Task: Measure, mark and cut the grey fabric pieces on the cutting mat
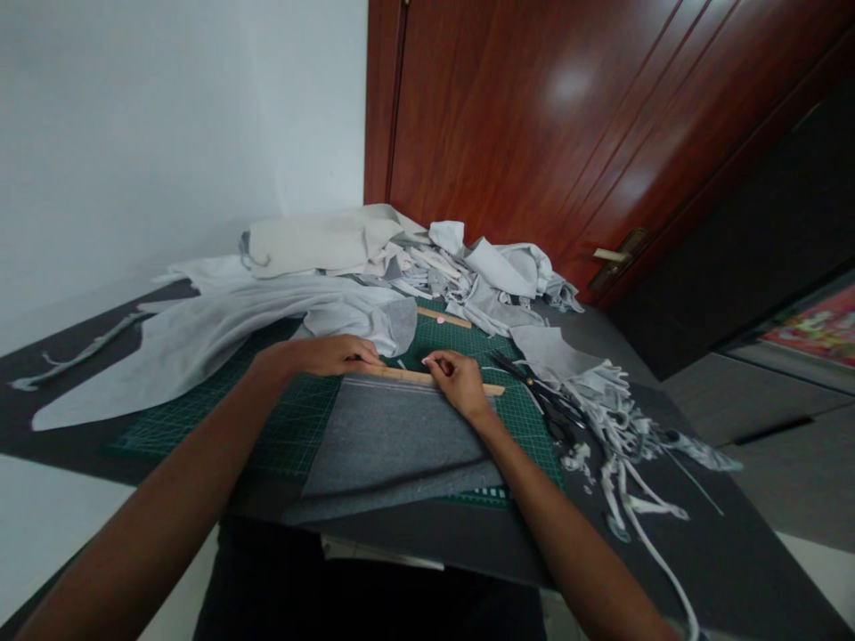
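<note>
A wooden ruler (401,374) lies across the top edge of a grey piece of fabric (407,436), which is spread on a green cutting mat (294,436). My left hand (337,353) is closed at the ruler's left end, its fingertips on the wood. Over the ruler's right half, my right hand (460,378) is pinched around a small pale pink piece (426,361), too small to name surely. Just right of that hand lie black-handled scissors (534,383). The fabric's near edge hangs slightly folded toward the table's front.
Light grey cloth (220,320) covers the left side. A cream folded fabric (307,247) and heaped scraps (460,276) sit at the back. A second wooden strip (444,317) lies beyond my hands. Tangled fabric strips (621,436) fill the right. A wooden door (534,116) stands behind.
</note>
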Demonstrator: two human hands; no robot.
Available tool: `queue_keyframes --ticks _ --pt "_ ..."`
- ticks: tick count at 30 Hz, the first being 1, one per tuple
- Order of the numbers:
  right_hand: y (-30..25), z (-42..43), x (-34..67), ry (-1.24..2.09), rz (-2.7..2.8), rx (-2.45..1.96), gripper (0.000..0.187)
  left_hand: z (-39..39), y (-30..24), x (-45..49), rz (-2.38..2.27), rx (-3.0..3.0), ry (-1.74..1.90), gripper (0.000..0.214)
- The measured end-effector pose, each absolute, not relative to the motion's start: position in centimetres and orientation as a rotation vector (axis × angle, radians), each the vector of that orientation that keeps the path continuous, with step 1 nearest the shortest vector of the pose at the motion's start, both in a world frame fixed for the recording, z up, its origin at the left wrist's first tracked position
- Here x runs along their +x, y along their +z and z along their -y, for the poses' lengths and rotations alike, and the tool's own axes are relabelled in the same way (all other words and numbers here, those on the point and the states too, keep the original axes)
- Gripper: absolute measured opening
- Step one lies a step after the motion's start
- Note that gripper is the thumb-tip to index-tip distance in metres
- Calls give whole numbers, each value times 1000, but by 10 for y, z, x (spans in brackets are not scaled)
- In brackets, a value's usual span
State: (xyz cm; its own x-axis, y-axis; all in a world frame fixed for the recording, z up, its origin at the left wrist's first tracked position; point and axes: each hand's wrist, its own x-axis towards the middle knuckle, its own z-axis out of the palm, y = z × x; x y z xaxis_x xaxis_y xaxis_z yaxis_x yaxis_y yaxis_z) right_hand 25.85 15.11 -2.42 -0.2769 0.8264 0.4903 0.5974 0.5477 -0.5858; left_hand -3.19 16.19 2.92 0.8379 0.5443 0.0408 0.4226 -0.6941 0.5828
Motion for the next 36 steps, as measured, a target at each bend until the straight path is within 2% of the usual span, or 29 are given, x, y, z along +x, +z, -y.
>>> queue_keyframes --ticks 5,16,24,36 --pt "-25 -150 259 364 1983 -1139 27 -165 29 -38 -710 2421 298 43" --pt "-26 -145 259 351 1970 -1139 30 -170 21 -45 -837 2258 302 30" --pt "-28 -148 260 363 1951 -1130 31 -174 17 -52 -828 2166 268 40" --pt "-19 -146 259 335 1942 -1148 32 -176 8 -52 -883 2128 292 36"
